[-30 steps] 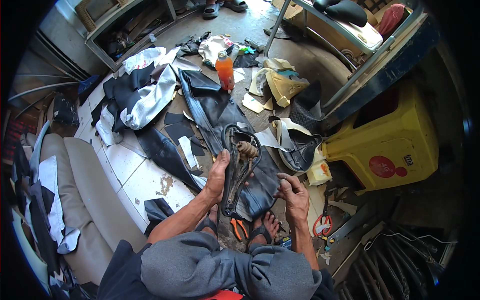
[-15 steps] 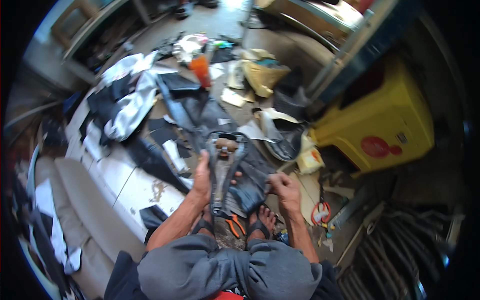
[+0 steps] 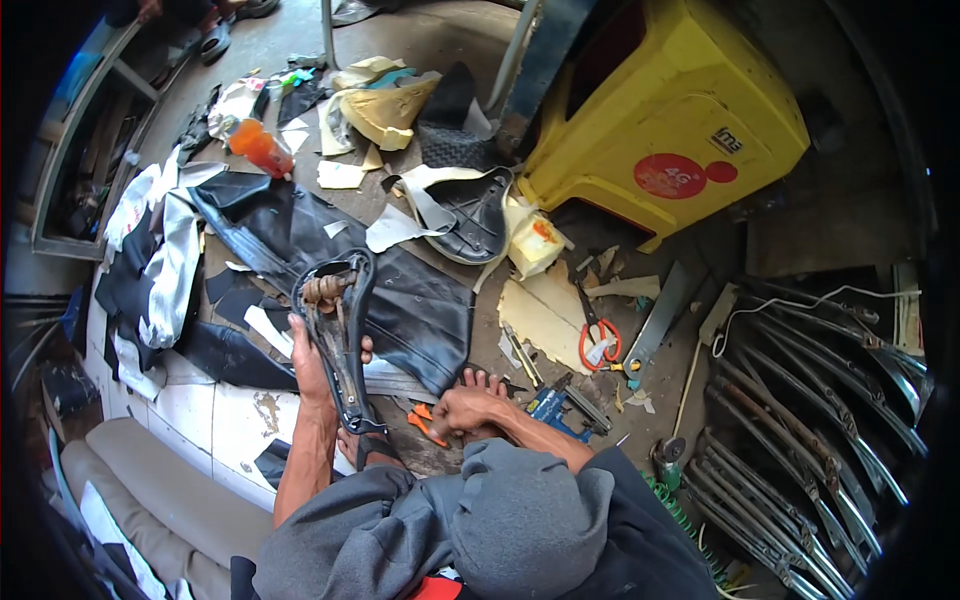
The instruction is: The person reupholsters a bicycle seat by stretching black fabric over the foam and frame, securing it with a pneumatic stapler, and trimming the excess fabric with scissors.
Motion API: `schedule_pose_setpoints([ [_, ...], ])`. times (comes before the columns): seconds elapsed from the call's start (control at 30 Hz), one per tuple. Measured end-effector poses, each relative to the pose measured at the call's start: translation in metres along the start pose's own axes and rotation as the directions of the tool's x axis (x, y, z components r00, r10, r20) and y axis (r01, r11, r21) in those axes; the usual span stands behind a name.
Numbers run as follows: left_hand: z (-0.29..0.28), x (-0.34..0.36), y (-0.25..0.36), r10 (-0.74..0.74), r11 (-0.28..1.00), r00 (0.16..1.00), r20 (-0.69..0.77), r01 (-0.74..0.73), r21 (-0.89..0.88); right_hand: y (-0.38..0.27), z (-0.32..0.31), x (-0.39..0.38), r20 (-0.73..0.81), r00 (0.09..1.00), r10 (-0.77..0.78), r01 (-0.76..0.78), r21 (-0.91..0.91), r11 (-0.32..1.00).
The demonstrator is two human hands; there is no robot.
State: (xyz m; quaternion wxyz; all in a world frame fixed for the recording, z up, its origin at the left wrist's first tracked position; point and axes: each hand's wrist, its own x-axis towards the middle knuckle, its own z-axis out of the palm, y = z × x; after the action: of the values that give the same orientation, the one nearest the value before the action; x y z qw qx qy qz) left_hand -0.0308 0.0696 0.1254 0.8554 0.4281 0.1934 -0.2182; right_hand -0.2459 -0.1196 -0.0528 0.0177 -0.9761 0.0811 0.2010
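My left hand (image 3: 312, 358) grips a bare black bicycle saddle frame (image 3: 340, 330) with rusty springs at its far end, holding it upside down over a sheet of black vinyl (image 3: 400, 290). My right hand (image 3: 462, 410) is low by my bare foot, fingers closed on the handle of orange-handled pliers (image 3: 428, 420) on the floor. My knees in grey trousers fill the lower middle.
A yellow plastic box (image 3: 680, 110) stands at the back right. Red-handled scissors (image 3: 597, 335), a blue staple tool (image 3: 550, 405), another black saddle shell (image 3: 470, 215), an orange bottle (image 3: 258, 148), foam scraps and vinyl offcuts litter the floor. Chrome metal rails (image 3: 810, 400) lie at right.
My right hand has dropped from the saddle's side down to the pliers by my foot. My head has turned right, bringing the yellow box and rails closer.
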Motion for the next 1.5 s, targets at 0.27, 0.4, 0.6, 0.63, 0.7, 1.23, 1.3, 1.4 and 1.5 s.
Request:
schedule_pose_setpoints([
  [0.27, 0.011, 0.000, -0.002, 0.009, 1.000, 0.999, 0.050, -0.010, 0.007, 0.015, -0.112, 0.050, 0.611, 0.726, -0.315, 0.015, 0.444, 0.896],
  [0.4, 0.017, -0.004, 0.001, -0.052, 0.999, 0.999, 0.007, 0.052, -0.010, 0.012, -0.096, 0.049, 0.518, 0.790, -0.327, 0.087, 0.434, 0.897],
  [0.6, 0.024, -0.006, -0.005, 0.015, 1.000, 0.999, 0.036, -0.015, 0.004, 0.023, -0.115, 0.070, 0.555, 0.605, -0.571, 0.037, 0.697, 0.716],
  [0.63, 0.023, -0.007, -0.004, 0.026, 0.999, 0.999, 0.026, -0.027, 0.018, 0.022, -0.120, 0.070, 0.565, 0.596, -0.570, -0.005, 0.713, 0.701],
  [0.7, 0.021, -0.009, -0.004, 0.053, 0.999, 0.998, 0.018, -0.052, -0.010, 0.018, -0.129, 0.071, 0.581, 0.579, -0.572, -0.038, 0.720, 0.693],
  [1.23, 0.016, -0.009, -0.004, 0.238, 0.971, 0.971, 0.005, -0.238, 0.021, 0.008, -0.144, 0.069, 0.653, 0.581, -0.486, -0.138, 0.667, 0.732],
  [1.3, 0.017, -0.010, 0.000, 0.134, 0.991, 0.987, 0.088, -0.133, -0.018, 0.015, -0.130, 0.069, 0.600, 0.608, -0.520, -0.105, 0.710, 0.696],
  [1.4, 0.019, -0.013, 0.004, 0.082, 0.997, 0.997, 0.018, -0.082, -0.005, 0.014, -0.128, 0.070, 0.649, 0.571, -0.502, -0.201, 0.704, 0.681],
  [1.5, 0.019, -0.011, 0.002, 0.076, 0.997, 0.997, 0.024, -0.076, -0.030, 0.017, -0.121, 0.070, 0.627, 0.592, -0.506, -0.157, 0.705, 0.691],
])
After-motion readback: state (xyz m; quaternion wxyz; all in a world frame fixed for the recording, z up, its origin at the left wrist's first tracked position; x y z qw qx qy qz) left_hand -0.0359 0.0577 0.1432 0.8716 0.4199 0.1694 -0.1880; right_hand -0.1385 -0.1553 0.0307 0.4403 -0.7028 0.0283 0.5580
